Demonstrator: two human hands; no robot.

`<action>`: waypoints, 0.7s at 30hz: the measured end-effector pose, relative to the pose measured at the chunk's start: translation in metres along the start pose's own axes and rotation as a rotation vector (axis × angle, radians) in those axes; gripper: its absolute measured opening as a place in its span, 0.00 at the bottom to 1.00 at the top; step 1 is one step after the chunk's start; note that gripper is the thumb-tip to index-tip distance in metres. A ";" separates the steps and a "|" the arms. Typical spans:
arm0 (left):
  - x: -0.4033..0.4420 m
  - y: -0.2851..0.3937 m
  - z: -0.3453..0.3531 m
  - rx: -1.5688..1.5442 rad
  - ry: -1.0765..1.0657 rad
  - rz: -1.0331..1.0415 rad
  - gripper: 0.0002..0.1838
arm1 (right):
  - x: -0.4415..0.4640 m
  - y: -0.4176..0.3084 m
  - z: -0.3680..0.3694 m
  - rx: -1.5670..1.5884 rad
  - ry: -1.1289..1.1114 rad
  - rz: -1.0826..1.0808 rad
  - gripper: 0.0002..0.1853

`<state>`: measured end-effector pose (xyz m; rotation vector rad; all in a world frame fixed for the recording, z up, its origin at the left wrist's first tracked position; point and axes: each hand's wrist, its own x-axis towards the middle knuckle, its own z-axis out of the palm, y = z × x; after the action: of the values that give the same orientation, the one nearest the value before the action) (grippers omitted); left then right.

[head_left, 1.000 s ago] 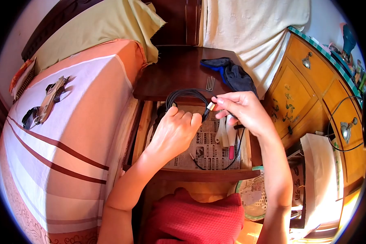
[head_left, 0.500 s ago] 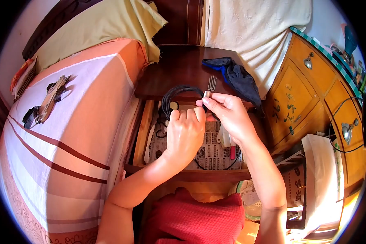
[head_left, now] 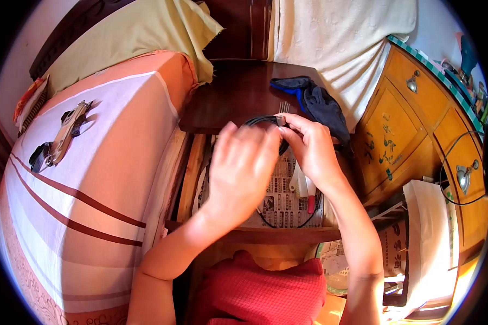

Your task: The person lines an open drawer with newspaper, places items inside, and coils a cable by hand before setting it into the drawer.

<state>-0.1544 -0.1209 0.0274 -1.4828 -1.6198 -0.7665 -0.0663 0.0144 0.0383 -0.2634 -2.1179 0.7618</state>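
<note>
A coiled black cable (head_left: 261, 119) is held up over the open drawer, its metal-coloured connector (head_left: 280, 121) at the top right of the coil. My right hand (head_left: 310, 147) pinches the coil beside that connector between thumb and fingers. In front of the coil's left side is my left hand (head_left: 237, 173), smeared by motion and covering much of the loop. Whether its fingers touch the cable cannot be made out. Below, the drawer's newspaper lining (head_left: 279, 203) carries a white object with a red end (head_left: 310, 203) and a loose dark cord.
A dark wooden nightstand top (head_left: 238, 89) bears a dark blue cloth item (head_left: 317, 100) and a pronged metal piece (head_left: 284, 107). The bed (head_left: 108, 179) flanks the left, with a strapped object (head_left: 65, 135) on it. A yellow wooden cabinet (head_left: 401, 119) stands at right.
My left hand has come off its closed grip, raising its now blurred fingers. The coil looks lower and more covered; the connector and right fingers have shifted slightly right.
</note>
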 end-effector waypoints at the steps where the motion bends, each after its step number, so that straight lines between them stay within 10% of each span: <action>1: 0.009 -0.009 -0.002 -0.008 0.102 -0.034 0.28 | -0.002 -0.003 -0.003 0.003 -0.002 0.007 0.09; 3: 0.013 -0.031 0.008 -0.308 0.113 -0.301 0.30 | -0.003 -0.009 -0.005 0.031 -0.092 0.091 0.10; 7: 0.004 -0.072 0.019 -1.645 -0.637 -0.721 0.19 | -0.002 -0.011 -0.010 0.087 -0.091 0.065 0.11; 10: -0.001 -0.064 0.016 -1.833 -0.609 -0.804 0.14 | -0.001 -0.008 -0.012 0.133 -0.127 0.088 0.11; 14: 0.006 -0.046 0.022 -1.114 -0.288 -0.437 0.17 | -0.003 -0.024 -0.013 -0.044 -0.198 -0.102 0.10; 17: 0.023 -0.037 0.002 -0.903 -0.570 -0.608 0.18 | -0.006 -0.029 -0.009 -0.103 -0.246 -0.128 0.16; 21: 0.007 -0.039 0.026 -0.886 -0.380 -0.486 0.21 | -0.006 -0.035 -0.008 -0.030 -0.258 0.009 0.17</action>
<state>-0.1970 -0.1003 0.0232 -1.9248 -2.0977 -1.7204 -0.0533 -0.0121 0.0593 -0.1997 -2.3731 0.8055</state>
